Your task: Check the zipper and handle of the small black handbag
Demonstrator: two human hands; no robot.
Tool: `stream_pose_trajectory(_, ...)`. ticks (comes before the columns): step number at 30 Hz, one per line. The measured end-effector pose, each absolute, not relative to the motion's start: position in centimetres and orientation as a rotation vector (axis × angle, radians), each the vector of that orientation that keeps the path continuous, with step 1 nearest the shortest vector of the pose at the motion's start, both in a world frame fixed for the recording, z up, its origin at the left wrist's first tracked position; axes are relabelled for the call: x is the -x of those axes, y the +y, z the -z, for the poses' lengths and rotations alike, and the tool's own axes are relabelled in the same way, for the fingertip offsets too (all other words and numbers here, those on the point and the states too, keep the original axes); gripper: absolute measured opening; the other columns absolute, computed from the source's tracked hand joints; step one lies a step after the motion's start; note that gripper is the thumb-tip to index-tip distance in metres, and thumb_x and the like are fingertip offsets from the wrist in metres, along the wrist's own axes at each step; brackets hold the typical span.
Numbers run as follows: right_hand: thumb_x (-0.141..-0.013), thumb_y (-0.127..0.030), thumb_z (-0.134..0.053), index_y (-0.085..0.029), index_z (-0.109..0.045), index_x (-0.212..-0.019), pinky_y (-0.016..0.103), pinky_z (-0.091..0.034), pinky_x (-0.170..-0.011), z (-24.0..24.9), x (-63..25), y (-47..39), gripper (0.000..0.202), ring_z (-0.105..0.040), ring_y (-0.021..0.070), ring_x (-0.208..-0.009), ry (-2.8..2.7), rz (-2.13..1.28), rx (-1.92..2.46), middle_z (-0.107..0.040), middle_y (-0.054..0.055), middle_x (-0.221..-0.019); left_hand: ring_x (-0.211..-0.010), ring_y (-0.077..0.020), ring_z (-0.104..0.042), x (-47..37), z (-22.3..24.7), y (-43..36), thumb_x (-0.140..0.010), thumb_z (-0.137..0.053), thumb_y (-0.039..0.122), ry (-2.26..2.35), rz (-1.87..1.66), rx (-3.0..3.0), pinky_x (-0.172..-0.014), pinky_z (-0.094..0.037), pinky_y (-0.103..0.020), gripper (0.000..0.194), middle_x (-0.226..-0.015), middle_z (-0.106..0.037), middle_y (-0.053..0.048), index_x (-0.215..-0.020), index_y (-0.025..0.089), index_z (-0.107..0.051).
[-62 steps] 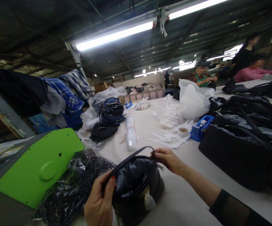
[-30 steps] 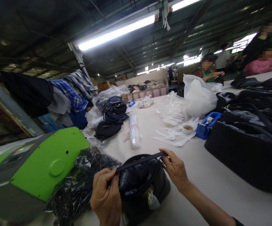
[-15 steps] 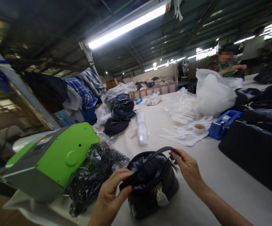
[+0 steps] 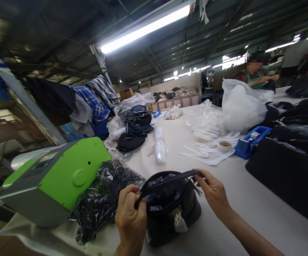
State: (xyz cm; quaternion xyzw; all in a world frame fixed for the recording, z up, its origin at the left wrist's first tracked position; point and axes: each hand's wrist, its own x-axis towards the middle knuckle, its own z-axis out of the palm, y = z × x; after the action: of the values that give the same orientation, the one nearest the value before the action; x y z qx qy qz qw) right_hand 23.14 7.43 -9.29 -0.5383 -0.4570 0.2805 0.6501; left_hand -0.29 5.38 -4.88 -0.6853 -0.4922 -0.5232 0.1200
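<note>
A small black bag (image 4: 162, 225) with an open top stands upright on the pale table in front of me. Grey plastic lining shows inside it, and a small white wrapped piece (image 4: 180, 223) hangs on its front. My left hand (image 4: 131, 217) is closed on the left end of a black strap (image 4: 169, 180) that runs across the opening. At the other end, my right hand (image 4: 214, 195) pinches the strap near the bag's right rim. A pale zip pull (image 4: 196, 188) dangles just beside the right fingers.
A green and grey machine (image 4: 60, 177) stands at left, with crumpled black plastic film (image 4: 108, 199) beside it. Beyond lie a white wrapped roll (image 4: 159, 145), white strips (image 4: 212, 160) and a blue tape dispenser (image 4: 252, 142). Black bags (image 4: 284, 174) line the right; a co-worker (image 4: 257, 76) sits behind.
My left hand has risen and turned, its fingers now curled round the strap end. The strap has gone from arched to nearly straight. My right hand stays at its end.
</note>
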Motion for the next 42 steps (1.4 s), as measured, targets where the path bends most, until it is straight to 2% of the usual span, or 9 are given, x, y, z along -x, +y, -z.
stream_pose_trajectory(6, -0.067, -0.050, -0.061, -0.018, -0.061, -0.093, 0.032, -0.048, -0.062, 9.5, -23.1, 7.3, 0.040, -0.058, 0.0199, -0.071, -0.989, -0.735, 1.266, -0.065, 0.006, -0.084, -0.092, -0.0188, -0.056, -0.2, 5.6, 5.8, -0.086, -0.041, 0.021, -1.509, 1.561, 1.918, -0.084, -0.047, -0.032, 0.028, -0.100, -0.061, -0.007, -0.106, 0.018, -0.060)
stream_pose_trajectory(13, -0.071, -0.065, -0.052, -0.019, -0.052, -0.068, 0.026, -0.039, -0.048, 8.9, -22.7, 5.4, 0.046, -0.047, 0.0133, -0.053, -0.989, -1.000, 1.355, -0.049, -0.002, -0.059, -0.093, -0.0194, -0.059, 0.6, 5.6, 5.6, -0.086, -0.043, 0.029, -1.656, 1.572, 2.197, -0.088, -0.048, -0.032, 0.025, -0.100, -0.065, -0.003, -0.099, 0.022, -0.063)
stream_pose_trajectory(20, -0.064, -0.055, -0.066, -0.016, -0.054, -0.065, 0.022, -0.028, -0.046, 8.3, -22.3, 4.3, 0.041, -0.037, 0.0076, -0.047, -0.782, -1.314, 1.149, -0.043, -0.005, -0.053, -0.089, -0.0238, -0.057, -0.1, 4.3, 3.8, -0.080, -0.059, 0.029, -1.266, 1.481, 1.860, -0.085, -0.048, -0.039, 0.039, -0.105, -0.059, -0.010, -0.116, 0.017, -0.052)
stream_pose_trajectory(23, -0.059, -0.048, -0.073, -0.015, -0.057, -0.063, 0.022, -0.023, -0.046, 7.9, -22.6, 4.2, 0.037, -0.031, 0.0063, -0.047, -0.741, -1.352, 1.100, -0.042, -0.006, -0.052, -0.088, -0.0230, -0.059, -1.3, 3.7, 2.9, -0.078, -0.059, 0.020, -0.900, 1.243, 2.046, -0.081, -0.051, -0.035, 0.038, -0.097, -0.062, -0.009, -0.116, 0.019, -0.052)
stream_pose_trajectory(26, -0.056, -0.044, -0.076, -0.015, -0.059, -0.063, 0.022, -0.023, -0.047, 7.4, -22.8, 4.2, 0.034, -0.030, 0.0066, -0.048, -0.700, -1.346, 1.073, -0.043, -0.005, -0.053, -0.111, -0.0258, -0.052, -3.6, 3.2, 3.1, -0.084, -0.050, 0.021, -0.788, 0.836, 2.430, -0.089, -0.049, -0.033, 0.042, -0.116, -0.058, -0.014, -0.124, 0.010, -0.045)
stream_pose_trajectory(31, -0.062, -0.043, -0.073, -0.015, -0.065, -0.072, 0.021, -0.027, -0.048, 7.4, -22.7, 4.3, 0.031, -0.034, 0.0072, -0.051, -0.699, -1.272, 1.070, -0.050, -0.003, -0.059, -0.114, -0.0365, -0.048, -6.8, 2.0, 4.7, -0.077, -0.064, 0.035, -1.195, 0.408, 2.568, -0.092, -0.047, -0.051, 0.066, -0.125, -0.050, -0.023, -0.130, 0.005, -0.040)
stream_pose_trajectory(34, -0.063, -0.045, -0.070, -0.015, -0.064, -0.072, 0.022, -0.028, -0.048, 7.5, -22.6, 4.5, 0.032, -0.035, 0.0073, -0.050, -0.715, -1.249, 1.092, -0.047, -0.004, -0.056, -0.119, -0.0370, -0.043, -7.5, 1.0, 5.2, -0.082, -0.059, 0.037, -1.360, 0.238, 2.608, -0.097, -0.038, -0.059, 0.060, -0.127, -0.048, -0.022, -0.131, 0.010, -0.040)
stream_pose_trajectory(38, -0.064, -0.047, -0.069, -0.015, -0.062, -0.070, 0.023, -0.031, -0.051, 7.3, -22.7, 4.6, 0.033, -0.040, 0.0087, -0.052, -0.771, -1.182, 1.101, -0.050, -0.003, -0.056, -0.117, -0.0320, -0.045, -7.6, 0.4, 5.3, -0.087, -0.051, 0.027, -1.394, 0.300, 2.616, -0.097, -0.034, -0.061, 0.044, -0.125, -0.049, -0.014, -0.129, 0.032, -0.042)
stream_pose_trajectory(42, -0.065, -0.045, -0.069, -0.014, -0.061, -0.067, 0.022, -0.028, -0.048, 7.2, -23.0, 4.7, 0.032, -0.037, 0.0071, -0.049, -0.743, -1.223, 1.069, -0.052, -0.002, -0.057, -0.114, -0.0321, -0.045, -7.6, 0.3, 5.3, -0.084, -0.054, 0.029, -1.381, 0.337, 2.662, -0.094, -0.038, -0.055, 0.030, -0.118, -0.049, -0.012, -0.115, 0.033, -0.054)
